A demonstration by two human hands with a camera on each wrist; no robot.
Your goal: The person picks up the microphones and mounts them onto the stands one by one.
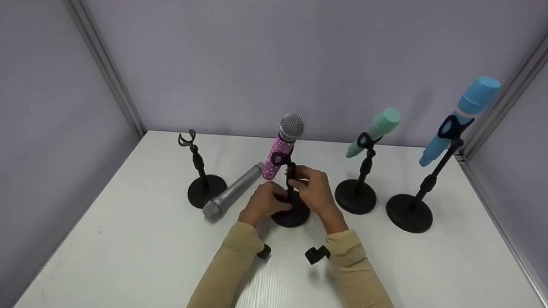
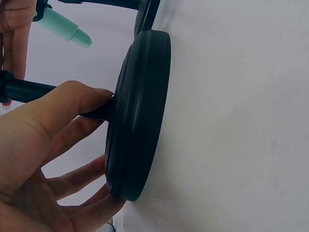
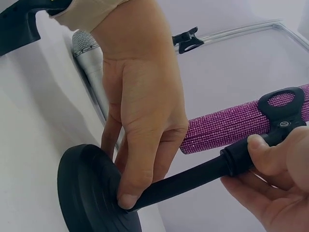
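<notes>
A pink glittery microphone (image 1: 279,150) with a silver mesh head sits tilted in the clip of a black desk microphone stand (image 1: 294,217). My left hand (image 1: 266,201) grips the foot of that stand's pole, its thumb pressed where the pole meets the round base (image 2: 137,116) and other fingers at the base's edge. Higher up, my right hand (image 1: 316,190) pinches the collar (image 3: 236,157) on the pole between thumb and fingers. Just left of the stand, a silver microphone (image 1: 234,192) lies on the white table, its mesh head toward me.
At the left is a stand (image 1: 206,190) with a bare clip. To the right, one stand (image 1: 356,197) carries a mint-green microphone (image 1: 384,123); another, taller stand (image 1: 410,213) carries a blue microphone (image 1: 478,95). Grey panels (image 1: 279,55) border the white table (image 1: 133,240).
</notes>
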